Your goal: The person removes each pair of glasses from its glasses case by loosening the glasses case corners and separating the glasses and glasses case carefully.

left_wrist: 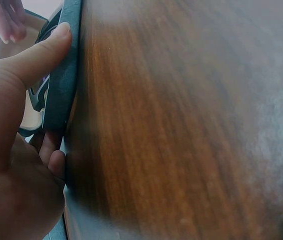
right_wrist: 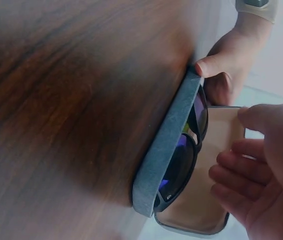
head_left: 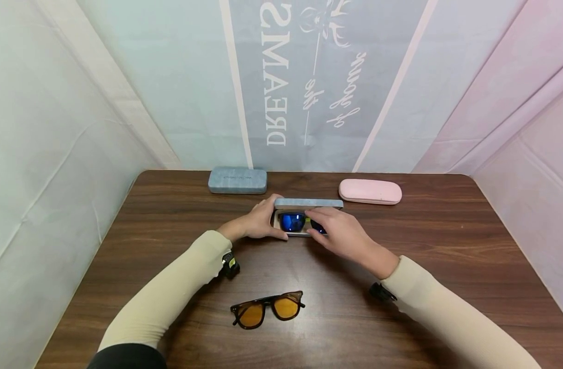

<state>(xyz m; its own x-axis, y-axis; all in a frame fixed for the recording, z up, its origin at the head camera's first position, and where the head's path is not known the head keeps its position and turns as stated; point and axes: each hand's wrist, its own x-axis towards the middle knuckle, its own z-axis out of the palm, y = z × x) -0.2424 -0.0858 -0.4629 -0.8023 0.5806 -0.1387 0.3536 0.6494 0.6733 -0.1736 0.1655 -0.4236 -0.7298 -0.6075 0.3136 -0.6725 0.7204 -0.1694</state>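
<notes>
A blue-grey glasses case (head_left: pixel 309 203) lies on the table with its lid raised. Inside it are dark-framed sunglasses (head_left: pixel 292 222) with blue lenses. My left hand (head_left: pixel 258 220) grips the case's left end, the thumb on the front wall, as the left wrist view shows with the case (left_wrist: pixel 64 85) at the upper left. Over the right half of the case is my right hand (head_left: pixel 341 233), hiding part of the sunglasses in the head view. In the right wrist view its fingers (right_wrist: pixel 244 165) are loosely bent beside the beige lid lining, apart from the sunglasses (right_wrist: pixel 179 167), with nothing held.
Glasses with orange lenses (head_left: pixel 287 307) lie on the wooden table (head_left: pixel 170 220) nearer me. A closed blue-grey case (head_left: pixel 237 182) stands at the back left, a closed pink case (head_left: pixel 370 191) at the back right. Fabric hangings (head_left: pixel 189 92) border the table's far edge and sides.
</notes>
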